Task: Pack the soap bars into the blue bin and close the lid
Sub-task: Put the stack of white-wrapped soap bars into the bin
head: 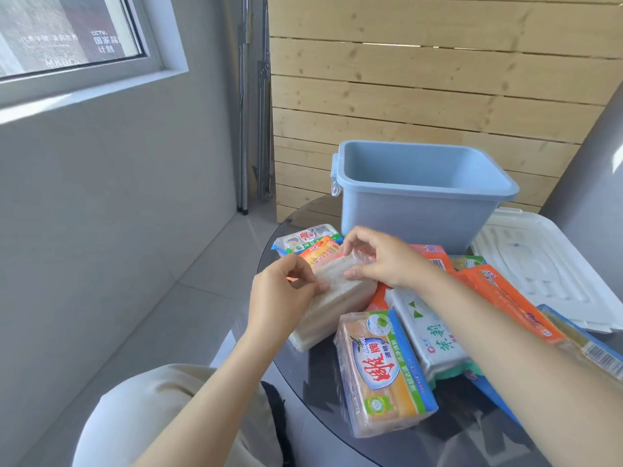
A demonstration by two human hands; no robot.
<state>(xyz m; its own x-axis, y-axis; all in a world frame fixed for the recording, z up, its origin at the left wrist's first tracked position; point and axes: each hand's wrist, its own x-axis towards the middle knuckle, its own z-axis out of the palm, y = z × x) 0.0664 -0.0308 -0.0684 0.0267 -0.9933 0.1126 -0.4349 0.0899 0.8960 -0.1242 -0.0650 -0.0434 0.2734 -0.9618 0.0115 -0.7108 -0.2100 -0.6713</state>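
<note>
We've got the pale pack (340, 291) in both hands, at the left of the soap pile and just in front of the bin (421, 197). Left hand (279, 298) pinches its near upper edge with narrow fingers (315, 286); right hand (387, 257) curls over the far end, thumb on the top face, also closed on it. Whether it's lifted or resting on the pile, we can't tell. Looks like a multi-bar brick in clear film: stiff, likely heavy for its bulk, film slippery, so we'd grip the short ends or go under it, not pinch the wrap. Bin is open and shows nothing inside from this angle; packing looks barely begun. Lid (546, 271) lies flat on the table (323, 382) to the bin's right, one corner overlapped by an orange pack (505, 298). Other soap is strewn in front of the bin: yellow pack (384, 375) nearest us, white-green pack (431, 335) beside it, more behind the hands. Nothing fragile; main risk we see is packs sliding off the glossy table edge.
</note>
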